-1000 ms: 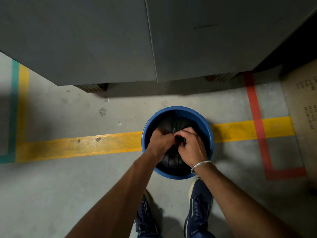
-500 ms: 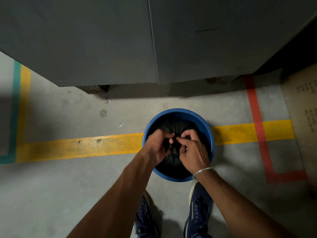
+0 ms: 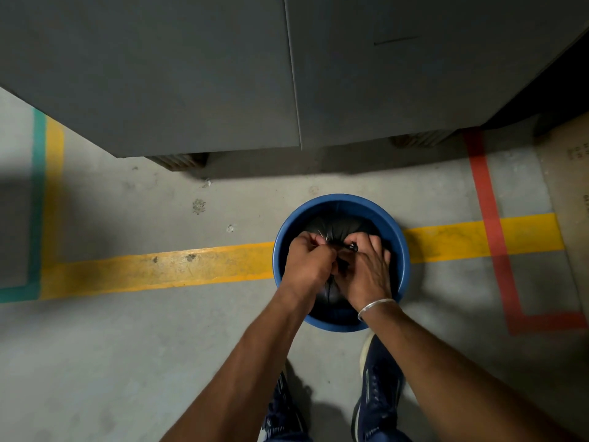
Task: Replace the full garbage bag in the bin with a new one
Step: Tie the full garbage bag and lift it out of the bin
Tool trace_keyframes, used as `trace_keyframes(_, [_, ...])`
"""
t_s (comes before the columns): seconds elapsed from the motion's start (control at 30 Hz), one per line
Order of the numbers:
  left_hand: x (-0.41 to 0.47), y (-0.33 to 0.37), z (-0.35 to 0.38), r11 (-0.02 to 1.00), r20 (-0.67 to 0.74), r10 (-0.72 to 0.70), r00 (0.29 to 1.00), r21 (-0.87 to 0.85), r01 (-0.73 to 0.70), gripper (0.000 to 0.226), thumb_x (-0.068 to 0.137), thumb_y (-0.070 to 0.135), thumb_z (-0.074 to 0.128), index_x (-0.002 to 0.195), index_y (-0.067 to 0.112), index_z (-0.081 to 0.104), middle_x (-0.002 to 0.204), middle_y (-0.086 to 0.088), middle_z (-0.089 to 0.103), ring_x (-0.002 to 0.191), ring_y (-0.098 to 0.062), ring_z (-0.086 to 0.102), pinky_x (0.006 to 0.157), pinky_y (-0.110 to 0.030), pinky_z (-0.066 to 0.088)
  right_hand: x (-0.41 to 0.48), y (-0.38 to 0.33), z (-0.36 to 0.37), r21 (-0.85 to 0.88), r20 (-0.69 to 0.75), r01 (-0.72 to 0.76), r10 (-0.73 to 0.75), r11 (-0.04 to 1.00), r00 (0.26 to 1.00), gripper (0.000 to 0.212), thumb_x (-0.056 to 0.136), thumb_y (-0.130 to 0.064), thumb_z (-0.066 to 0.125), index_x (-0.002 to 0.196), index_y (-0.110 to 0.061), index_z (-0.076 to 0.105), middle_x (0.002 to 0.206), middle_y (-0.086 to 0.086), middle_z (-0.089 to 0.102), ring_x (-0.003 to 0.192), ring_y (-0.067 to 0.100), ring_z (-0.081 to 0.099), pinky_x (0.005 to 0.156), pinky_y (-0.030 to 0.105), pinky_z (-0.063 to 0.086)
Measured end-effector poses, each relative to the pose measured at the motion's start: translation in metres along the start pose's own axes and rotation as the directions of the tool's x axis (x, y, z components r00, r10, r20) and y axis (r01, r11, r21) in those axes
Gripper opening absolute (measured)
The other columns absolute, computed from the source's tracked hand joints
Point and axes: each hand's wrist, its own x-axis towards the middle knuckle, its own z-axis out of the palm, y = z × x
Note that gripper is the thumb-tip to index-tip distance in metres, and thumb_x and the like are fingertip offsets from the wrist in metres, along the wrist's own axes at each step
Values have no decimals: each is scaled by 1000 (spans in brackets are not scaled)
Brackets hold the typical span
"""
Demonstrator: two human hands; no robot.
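A round blue bin [image 3: 400, 247] stands on the concrete floor over a yellow floor line. Inside it sits a full black garbage bag [image 3: 339, 226], its top gathered into a twisted neck at the middle. My left hand [image 3: 307, 264] and my right hand [image 3: 366, 269] are both inside the bin's mouth, closed on the bag's gathered neck, knuckles almost touching. A silver bangle circles my right wrist. The hands hide most of the bag's near half. No new bag is in view.
A large grey metal cabinet [image 3: 223, 74] on feet stands right behind the bin. Yellow [image 3: 159, 266], red [image 3: 487, 202] and green [image 3: 38, 186] tape lines mark the floor. Brown cardboard [image 3: 570, 186] lies at the right edge. My blue shoes [image 3: 379, 387] stand just before the bin.
My fingers parted slightly half a second ago and have closed again on the bag's neck; both hands have drawn together over the middle of the bin.
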Motion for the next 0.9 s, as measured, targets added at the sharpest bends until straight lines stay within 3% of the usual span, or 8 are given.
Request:
trace_keyframes(0.1, [0, -3, -7, 1000, -4, -14, 1000, -21, 13, 13, 93, 0, 54, 95, 13, 54, 76, -14, 68, 63, -18, 62, 51, -22, 48, 4, 3, 0, -9, 81, -7, 8, 1000, 997, 24, 83, -34, 66, 105, -34, 74, 123, -4, 53, 119, 25, 46, 98, 45, 41])
trace_keyframes(0.2, [10, -14, -22, 999, -155, -13, 988, -41, 7, 23, 79, 11, 51, 99, 13, 63, 92, -13, 73, 85, -33, 71, 71, -40, 61, -3, 7, -13, 129, 64, -40, 32, 991, 997, 58, 78, -35, 64, 136, -34, 60, 127, -5, 49, 119, 20, 45, 104, 39, 43])
trace_keyframes(0.27, [16, -24, -28, 988, -190, 87, 978, 145, -60, 37, 73, 7, 48, 104, 13, 68, 94, -7, 73, 88, -33, 69, 82, -39, 59, -7, 14, -20, 121, 64, -42, 34, 992, 997, 68, 72, -33, 61, 140, -33, 53, 133, -6, 47, 121, 20, 45, 105, 38, 44])
trace_keyframes(0.37, [20, -38, -22, 844, -53, 209, 976, 514, -153, 50, 74, -2, 58, 120, 15, 68, 111, -5, 73, 103, -26, 70, 93, -35, 57, -4, 20, -22, 19, 136, -22, 19, 1000, 991, 68, 78, -30, 64, 145, -32, 49, 143, -3, 44, 128, 24, 45, 109, 41, 45])
trace_keyframes(0.47, [26, -47, -12, 653, -14, 325, 946, 726, -214, 51, 75, 4, 61, 123, 21, 70, 114, -8, 67, 101, -30, 67, 89, -37, 57, 5, 18, -18, -17, 187, -8, 12, 1000, 982, 65, 85, -19, 69, 144, -27, 45, 145, 3, 47, 132, 28, 46, 111, 41, 43])
trace_keyframes(0.53, [30, -49, -9, 610, -48, 341, 939, 771, -182, 41, 77, 3, 60, 113, 19, 75, 107, -10, 69, 96, -31, 68, 83, -37, 58, 8, 17, -17, 3, 162, -64, 62, 998, 985, 58, 84, -15, 72, 136, -24, 48, 135, 8, 58, 128, 30, 51, 106, 43, 46])
trace_keyframes(0.67, [33, -47, -12, 657, -156, 316, 936, 748, -97, 21, 80, 11, 61, 91, 16, 78, 86, -3, 75, 81, -28, 71, 66, -34, 57, 9, 13, -24, 11, 92, -72, 71, 997, 993, 39, 84, -16, 71, 120, -25, 58, 110, 11, 68, 111, 33, 61, 91, 42, 52])
trace_keyframes(0.9, [3, -11, -15, 731, -136, 386, 912, 648, -213, 35, 74, 0, 57, 97, 18, 76, 89, -3, 78, 82, -27, 70, 65, -26, 47, 8, -2, -55, 74, -46, 37, -34, 997, 998, 29, 79, -14, 67, 107, -19, 69, 100, 6, 71, 101, 30, 63, 86, 40, 55])
